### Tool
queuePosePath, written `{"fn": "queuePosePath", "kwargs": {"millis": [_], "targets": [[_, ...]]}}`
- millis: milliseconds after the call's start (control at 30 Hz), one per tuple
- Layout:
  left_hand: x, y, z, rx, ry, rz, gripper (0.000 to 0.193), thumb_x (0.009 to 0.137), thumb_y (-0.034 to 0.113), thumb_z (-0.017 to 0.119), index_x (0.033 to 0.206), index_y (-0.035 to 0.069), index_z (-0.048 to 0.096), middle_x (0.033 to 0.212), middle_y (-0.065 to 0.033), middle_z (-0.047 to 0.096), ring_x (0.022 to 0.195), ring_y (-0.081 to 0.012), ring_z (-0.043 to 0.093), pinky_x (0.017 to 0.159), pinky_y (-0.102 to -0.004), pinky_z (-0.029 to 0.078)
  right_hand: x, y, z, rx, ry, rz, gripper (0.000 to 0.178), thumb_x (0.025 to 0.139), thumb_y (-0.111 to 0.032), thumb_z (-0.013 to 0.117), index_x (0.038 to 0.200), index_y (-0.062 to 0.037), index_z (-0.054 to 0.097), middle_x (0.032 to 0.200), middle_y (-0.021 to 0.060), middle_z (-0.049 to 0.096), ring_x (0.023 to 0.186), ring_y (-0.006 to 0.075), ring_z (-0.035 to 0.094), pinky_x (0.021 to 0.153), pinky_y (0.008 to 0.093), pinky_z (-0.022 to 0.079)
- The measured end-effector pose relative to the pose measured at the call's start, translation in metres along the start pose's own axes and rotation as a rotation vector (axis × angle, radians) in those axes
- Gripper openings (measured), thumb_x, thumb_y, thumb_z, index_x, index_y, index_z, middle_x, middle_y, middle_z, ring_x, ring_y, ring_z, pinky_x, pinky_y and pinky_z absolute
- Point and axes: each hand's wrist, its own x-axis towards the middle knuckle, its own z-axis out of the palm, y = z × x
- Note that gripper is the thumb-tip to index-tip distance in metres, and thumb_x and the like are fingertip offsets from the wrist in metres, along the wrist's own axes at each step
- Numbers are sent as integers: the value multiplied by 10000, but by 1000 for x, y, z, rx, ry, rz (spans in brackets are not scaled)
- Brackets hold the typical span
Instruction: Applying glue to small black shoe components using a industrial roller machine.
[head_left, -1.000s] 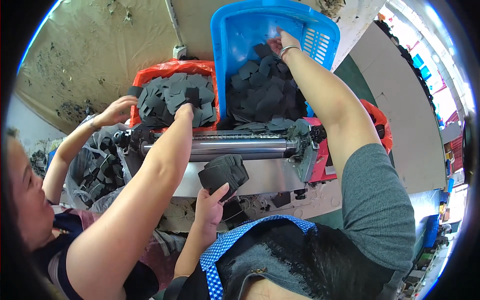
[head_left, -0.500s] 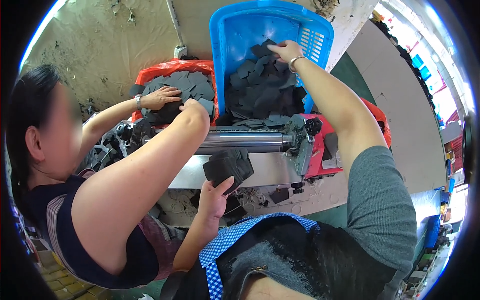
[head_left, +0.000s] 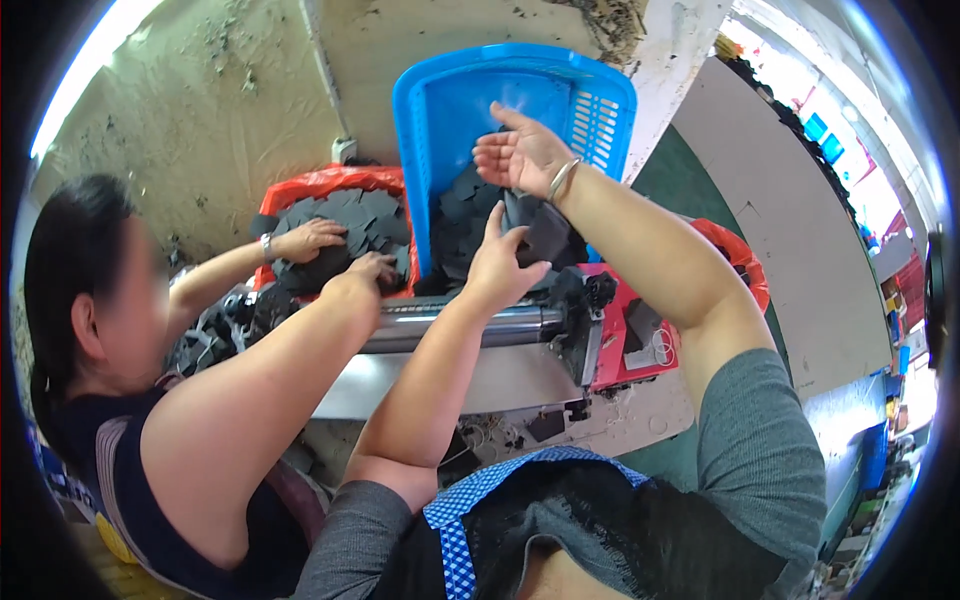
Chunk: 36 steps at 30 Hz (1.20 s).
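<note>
My right hand [head_left: 525,158] is raised over the blue plastic basket [head_left: 413,150], fingers stretched out and nothing in them. Below it my left hand [head_left: 500,262] reaches to the basket's near side, its thumb and forefinger apart. Just beyond those fingertips are dark grey, flat cut pieces [head_left: 540,232]; whether the fingers touch them is hard to tell. More such pieces [head_left: 462,220] lie heaped in the basket, partly hidden by my hands. My left forearm crosses over a shiny metal roller [head_left: 415,327].
At left a co-worker [head_left: 190,420] has both hands on a pile of grey pieces [head_left: 335,225] in a red bag [head_left: 330,180]. A red machine part [head_left: 610,365] stands right of the roller. Another red bag [head_left: 735,250] lies behind my right forearm.
My left hand has moved forward to the basket and no longer holds its stack of dark pieces. My right hand has let go of the pieces and opened. The view has shifted.
</note>
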Motion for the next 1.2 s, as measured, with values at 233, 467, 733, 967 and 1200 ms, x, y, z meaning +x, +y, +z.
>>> {"fn": "queuePosePath", "kwargs": {"millis": [233, 467, 733, 967, 1200], "targets": [[54, -19, 27, 267, 228, 139, 365, 645, 146, 667, 967, 8, 565, 1061, -131, 534, 893, -322, 560, 767, -375, 464, -25, -7, -29, 116, 41, -34, 511, 742, -444, 655, 889, 28, 526, 755, 108, 578, 649, 195, 581, 590, 287, 512], [66, 1, 38, 411, 36, 465, 387, 609, 79, 653, 976, 5, 557, 1197, -168, 432, 853, -302, 560, 715, -381, 480, -48, -25, -65, 204, 6, -127, 527, 744, -467, 641, 906, 20, 522, 699, 65, 544, 561, 128, 519, 459, 205, 420], [81, -6, 58, 442, 130, 481, 317, 629, 113, 642, 916, 12, 553, 1007, -167, 477, 872, -323, 515, 713, -404, 460, -52, -21, -51, 204, -41, -68, 550, 775, -509, 578, 928, 16, 521, 694, 47, 513, 534, 115, 469, 418, 182, 362], [79, -1, 67, 421, 248, 364, 301, 636, 127, 645, 876, -7, 524, 877, -167, 519, 848, -334, 515, 698, -410, 453, -47, -23, -56, 254, -107, -33, 597, 761, -557, 560, 941, 12, 530, 701, 28, 496, 503, 93, 424, 393, 178, 291], [109, -83, 17, -816, 123, -740, 271, 699, 87, 690, 919, 54, 535, 852, -57, 580, 780, -176, 572, 562, -283, 480, -109, -30, -61, -261, -69, -274, 445, 821, -435, 550, 970, -15, 548, 844, 64, 577, 605, 107, 551, 511, 192, 409]]}}
